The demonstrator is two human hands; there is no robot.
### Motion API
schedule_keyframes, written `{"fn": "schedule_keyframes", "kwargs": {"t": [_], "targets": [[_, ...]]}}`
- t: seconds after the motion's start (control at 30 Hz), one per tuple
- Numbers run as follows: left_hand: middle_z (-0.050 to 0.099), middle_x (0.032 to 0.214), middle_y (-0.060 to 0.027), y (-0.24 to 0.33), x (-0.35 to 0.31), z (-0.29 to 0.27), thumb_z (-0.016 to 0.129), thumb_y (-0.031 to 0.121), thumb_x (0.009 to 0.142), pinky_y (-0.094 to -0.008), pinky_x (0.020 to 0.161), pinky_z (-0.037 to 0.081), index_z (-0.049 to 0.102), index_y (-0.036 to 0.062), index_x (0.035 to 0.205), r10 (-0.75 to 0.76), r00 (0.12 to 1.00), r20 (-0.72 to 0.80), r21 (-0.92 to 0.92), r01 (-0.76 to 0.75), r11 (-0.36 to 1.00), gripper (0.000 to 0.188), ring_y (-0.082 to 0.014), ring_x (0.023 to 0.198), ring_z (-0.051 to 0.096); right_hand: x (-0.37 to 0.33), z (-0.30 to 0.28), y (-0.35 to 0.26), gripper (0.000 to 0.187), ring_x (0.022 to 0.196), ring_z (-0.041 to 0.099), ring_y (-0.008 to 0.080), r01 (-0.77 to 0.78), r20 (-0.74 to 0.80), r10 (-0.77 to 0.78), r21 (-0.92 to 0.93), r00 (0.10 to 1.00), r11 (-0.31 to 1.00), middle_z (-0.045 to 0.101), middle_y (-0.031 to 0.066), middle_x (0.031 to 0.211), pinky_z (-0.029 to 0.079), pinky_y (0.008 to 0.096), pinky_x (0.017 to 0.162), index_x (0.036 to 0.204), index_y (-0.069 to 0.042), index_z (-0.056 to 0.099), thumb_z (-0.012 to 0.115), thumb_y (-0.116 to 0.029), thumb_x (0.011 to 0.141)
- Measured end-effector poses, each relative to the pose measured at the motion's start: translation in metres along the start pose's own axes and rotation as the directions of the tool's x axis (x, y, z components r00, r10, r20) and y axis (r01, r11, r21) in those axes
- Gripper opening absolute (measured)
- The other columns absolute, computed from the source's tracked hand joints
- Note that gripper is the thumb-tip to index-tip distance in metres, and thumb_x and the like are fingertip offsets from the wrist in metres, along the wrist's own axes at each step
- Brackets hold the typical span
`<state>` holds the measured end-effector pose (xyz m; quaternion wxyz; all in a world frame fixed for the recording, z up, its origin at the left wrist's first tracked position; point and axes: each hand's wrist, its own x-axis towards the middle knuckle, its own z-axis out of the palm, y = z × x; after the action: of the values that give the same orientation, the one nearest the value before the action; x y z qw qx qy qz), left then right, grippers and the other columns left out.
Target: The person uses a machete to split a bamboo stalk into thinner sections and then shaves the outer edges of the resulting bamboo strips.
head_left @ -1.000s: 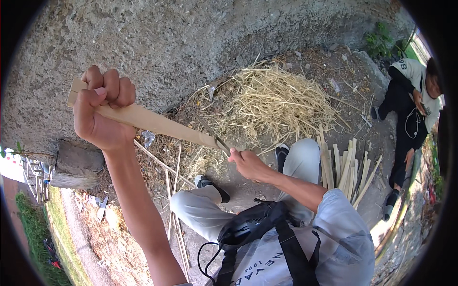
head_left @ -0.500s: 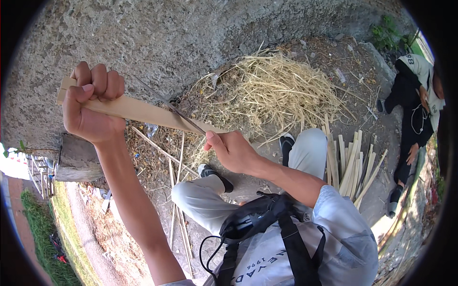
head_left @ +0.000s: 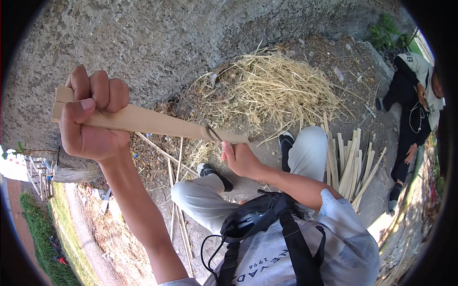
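Note:
A pale wooden slat (head_left: 164,125), tapering toward its far right end, crosses the air in front of me. My left hand (head_left: 95,117) is wrapped in a fist round its wide, notched end. A thin dark knife blade (head_left: 213,133) lies across the slat close to its narrow end; its outer part is smeared. The fingers of my right hand (head_left: 241,159) are closed at the base of that blade, just below the slat, and hide the knife's handle.
A heap of thin shavings (head_left: 286,90) lies on the ground ahead, beside a rough concrete wall (head_left: 143,43). Cut slats (head_left: 350,164) are stacked right of my knee; long strips (head_left: 179,214) lie on the left. Another person (head_left: 412,114) sits at the far right.
The knife and my right hand have slid right and down along the slat toward its narrow end. The slat's narrow end has shifted right; my left hand has dropped slightly.

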<state>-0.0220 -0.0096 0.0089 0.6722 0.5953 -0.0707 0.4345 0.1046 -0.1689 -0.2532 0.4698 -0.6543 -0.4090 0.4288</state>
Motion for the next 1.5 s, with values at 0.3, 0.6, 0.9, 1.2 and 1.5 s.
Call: {"fn": "schedule_keyframes", "kwargs": {"t": [0.3,0.6,0.9,1.2,1.5], "targets": [[0.028,0.061,-0.0009,0.003,-0.006,-0.001,0.049,0.006,0.075,-0.031,0.051,0.022,0.03,0.0119,0.074,-0.004,1.0,0.019,-0.025,0.004,1.0,0.02,-0.0112,0.054,0.021,0.003,-0.001,0.013,0.06,0.058,0.062,0.0365,0.237,-0.009,-0.237,0.007,0.972,0.972,0.06,0.02,0.06,0.049,0.0474,0.064,0.076,0.002,0.064,0.035,-0.041,0.107],[0.025,0.062,0.0003,0.012,0.003,-0.043,0.047,0.005,0.075,-0.0311,0.055,0.021,0.027,0.0124,0.073,0.006,0.986,-0.168,0.037,0.0,0.999,0.021,-0.0116,0.057,0.02,0.006,0.017,0.022,0.062,0.071,0.066,0.0428,0.08,0.068,-0.078,-0.036,0.995,0.996,0.064,0.0227,0.065,0.051,0.049,0.076,0.075,0.002,0.065,0.036,-0.041,0.107],[0.027,0.061,0.0,0.011,-0.008,-0.034,0.047,0.006,0.074,-0.0309,0.052,0.021,0.028,0.0132,0.073,0.0,1.0,-0.031,0.016,0.0,1.0,0.02,-0.0114,0.055,0.02,-0.002,0.006,-0.015,0.059,0.057,0.054,0.0203,0.415,0.045,-0.414,0.004,0.909,0.91,0.054,0.0095,0.059,0.043,0.0383,0.06,0.079,-0.002,0.065,0.034,-0.043,0.108],[0.027,0.061,-0.0001,0.008,-0.004,-0.02,0.047,0.005,0.074,-0.0303,0.052,0.021,0.029,0.0127,0.073,0.013,0.998,-0.054,0.003,-0.013,1.0,0.02,-0.0111,0.055,0.021,-0.005,0.005,-0.02,0.058,0.054,0.05,0.0215,0.251,0.052,-0.254,0.059,0.966,0.966,0.048,0.0078,0.056,0.042,0.0383,0.058,0.081,-0.001,0.063,0.034,-0.042,0.109],[0.028,0.062,-0.0003,0.01,-0.007,-0.013,0.048,0.005,0.075,-0.0301,0.054,0.022,0.03,0.0126,0.074,0.023,0.997,-0.067,0.018,-0.021,1.0,0.02,-0.0116,0.056,0.022,0.009,-0.009,0.004,0.067,0.062,0.062,0.0351,-0.075,0.093,0.087,-0.131,0.992,0.989,0.061,0.0171,0.061,0.049,0.0471,0.069,0.072,0.002,0.062,0.031,-0.046,0.108]]}}
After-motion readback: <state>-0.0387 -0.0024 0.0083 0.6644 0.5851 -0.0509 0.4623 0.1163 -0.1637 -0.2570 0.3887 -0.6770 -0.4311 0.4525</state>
